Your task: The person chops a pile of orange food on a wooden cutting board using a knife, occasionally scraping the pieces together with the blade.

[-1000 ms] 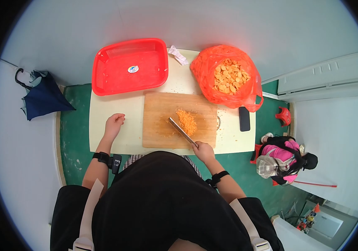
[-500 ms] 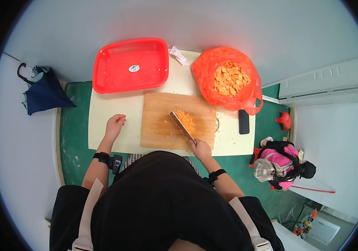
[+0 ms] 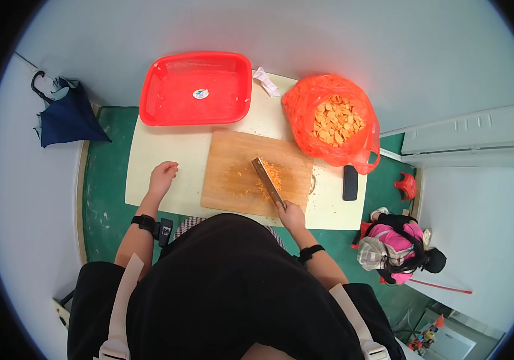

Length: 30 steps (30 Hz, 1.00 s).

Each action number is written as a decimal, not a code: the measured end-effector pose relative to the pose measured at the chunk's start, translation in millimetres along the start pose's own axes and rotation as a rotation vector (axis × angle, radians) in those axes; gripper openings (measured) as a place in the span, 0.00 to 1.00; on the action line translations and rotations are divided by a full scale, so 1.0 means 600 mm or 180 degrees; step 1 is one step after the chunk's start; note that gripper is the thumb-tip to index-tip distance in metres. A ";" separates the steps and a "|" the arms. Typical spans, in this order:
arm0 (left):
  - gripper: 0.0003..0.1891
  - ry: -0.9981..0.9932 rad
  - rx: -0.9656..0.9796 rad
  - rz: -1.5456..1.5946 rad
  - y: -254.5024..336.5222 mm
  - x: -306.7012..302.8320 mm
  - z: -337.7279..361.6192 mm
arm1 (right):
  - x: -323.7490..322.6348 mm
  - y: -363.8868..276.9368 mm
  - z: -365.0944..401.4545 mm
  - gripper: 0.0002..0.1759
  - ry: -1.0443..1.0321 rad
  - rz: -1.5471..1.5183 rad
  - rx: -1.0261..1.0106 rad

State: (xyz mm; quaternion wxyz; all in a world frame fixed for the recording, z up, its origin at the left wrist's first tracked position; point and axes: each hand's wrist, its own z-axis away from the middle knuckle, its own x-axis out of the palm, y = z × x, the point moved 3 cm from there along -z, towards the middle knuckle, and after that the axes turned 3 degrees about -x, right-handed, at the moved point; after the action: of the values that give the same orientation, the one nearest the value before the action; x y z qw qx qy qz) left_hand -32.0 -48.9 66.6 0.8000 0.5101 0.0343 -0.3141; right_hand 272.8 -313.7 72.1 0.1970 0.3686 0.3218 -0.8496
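Observation:
My right hand (image 3: 293, 216) grips the handle of a cleaver (image 3: 267, 182) over the wooden cutting board (image 3: 222, 174). The blade points away from me and to the left, beside and partly over a heap of finely chopped orange pieces (image 3: 273, 174). Stray bits are scattered around the heap. My left hand (image 3: 164, 176) is left of the board, at the table's left side, with fingers loosely curled, apart from the thumb and holding nothing.
On the pale table (image 3: 149, 147), a red plastic basin (image 3: 176, 108) stands at the back left. A red bag (image 3: 299, 108) of orange slices (image 3: 336, 122) stands back right, near a phone (image 3: 350, 183) and crumpled paper (image 3: 266, 82). A seated person (image 3: 395, 240) is at right; an umbrella (image 3: 72, 117) at left.
The whole view has turned slightly. The cleaver has shifted a little to the right, over more of the chopped heap. My left hand has stayed nearly in place.

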 end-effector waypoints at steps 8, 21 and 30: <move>0.11 -0.0026 -0.0052 -0.0015 -0.008 0.003 0.006 | -0.009 -0.011 -0.001 0.23 -0.0185 0.0214 0.0062; 0.10 0.0001 -0.0011 -0.0008 -0.014 0.012 -0.005 | -0.013 -0.009 -0.016 0.23 -0.0027 0.0190 0.0044; 0.10 0.0097 -0.0069 -0.0039 0.001 0.013 0.007 | -0.026 -0.015 -0.012 0.23 -0.0088 0.0259 0.0031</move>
State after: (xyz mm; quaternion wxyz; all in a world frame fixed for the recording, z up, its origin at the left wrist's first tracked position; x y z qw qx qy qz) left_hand -26.6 -55.9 65.9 0.8029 0.5060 0.0530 -0.3107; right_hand 281.3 -300.7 84.0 0.2340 0.3706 0.2996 -0.8474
